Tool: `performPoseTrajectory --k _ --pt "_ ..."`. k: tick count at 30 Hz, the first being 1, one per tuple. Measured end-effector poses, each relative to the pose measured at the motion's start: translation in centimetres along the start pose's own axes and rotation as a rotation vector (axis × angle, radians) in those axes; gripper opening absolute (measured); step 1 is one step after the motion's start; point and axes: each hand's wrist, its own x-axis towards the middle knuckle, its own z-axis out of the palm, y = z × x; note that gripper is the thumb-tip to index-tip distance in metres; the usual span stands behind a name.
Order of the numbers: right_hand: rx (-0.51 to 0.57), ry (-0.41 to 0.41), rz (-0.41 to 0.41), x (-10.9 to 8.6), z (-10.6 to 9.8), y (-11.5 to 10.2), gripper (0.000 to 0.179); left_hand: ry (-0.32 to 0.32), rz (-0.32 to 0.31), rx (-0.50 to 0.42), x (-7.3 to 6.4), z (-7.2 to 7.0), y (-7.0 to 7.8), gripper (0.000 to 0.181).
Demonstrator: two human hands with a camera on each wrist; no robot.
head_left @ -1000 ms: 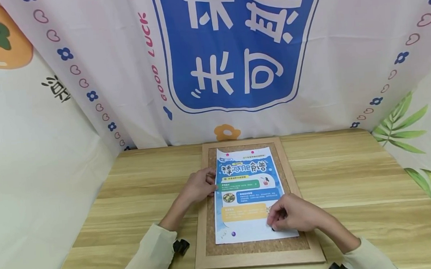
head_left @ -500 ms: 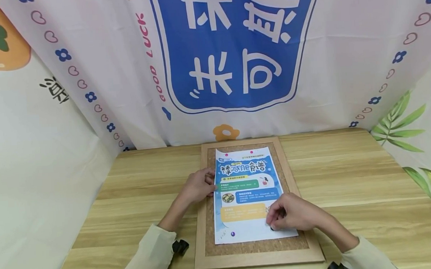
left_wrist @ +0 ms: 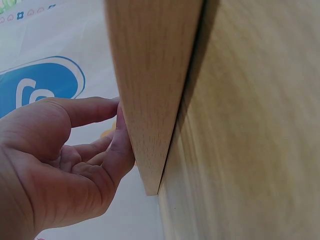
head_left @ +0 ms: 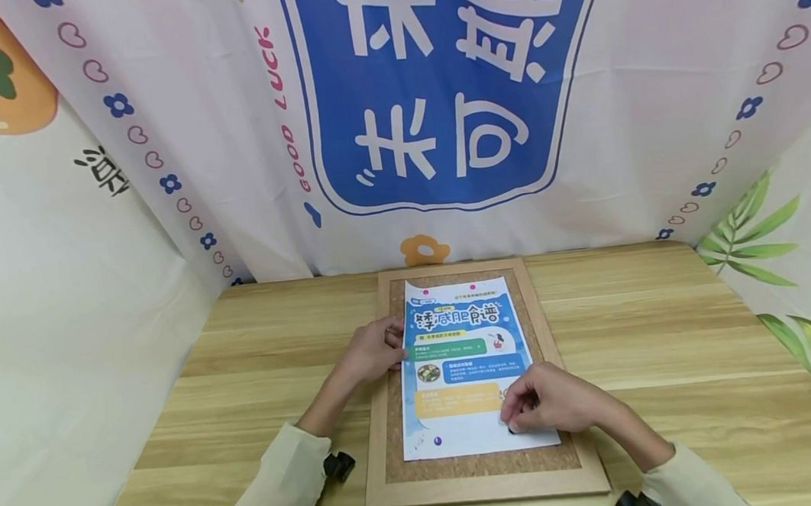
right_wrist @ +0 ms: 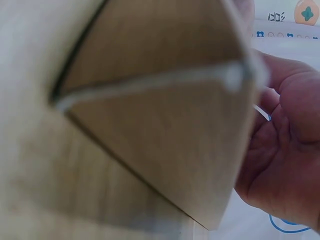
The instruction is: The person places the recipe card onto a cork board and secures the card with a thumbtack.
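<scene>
A printed poster sheet (head_left: 480, 432) lies on a wood-framed cork board (head_left: 487, 489) on the table. Pink push pins (head_left: 426, 292) sit at its top edge, and a purple pin (head_left: 437, 441) is at its lower left. My right hand (head_left: 558, 398) pinches a small dark push pin (head_left: 512, 431) against the sheet's lower right corner; the fingertips mostly cover it. My left hand (head_left: 376, 348) rests over the board's left side, thumb touching the sheet's edge. The left wrist view shows this hand (left_wrist: 70, 155) beside the frame. In the right wrist view, the frame corner hides the right hand's fingertips.
The wood-grain table (head_left: 261, 383) extends on both sides of the board. Behind it hangs a printed curtain (head_left: 614, 158), which meets the table's back edge. Black wrist cameras (head_left: 339, 466) are strapped at the sleeves.
Both hands stay in nearly the same place, the right one still pinching the pin at the sheet's lower right. The head view shifts very slightly.
</scene>
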Motion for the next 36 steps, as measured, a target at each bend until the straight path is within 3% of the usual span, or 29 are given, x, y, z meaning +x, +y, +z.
performPoseTrajectory --k 23,36 --pt "-0.011 0.008 0.005 0.13 0.06 0.31 0.007 -0.002 -0.010 -0.011 0.31 0.01 -0.18 0.037" --pt "-0.033 0.024 -0.038 0.12 0.14 0.37 0.007 0.013 0.009 0.003 0.30 0.15 -0.13 0.039"
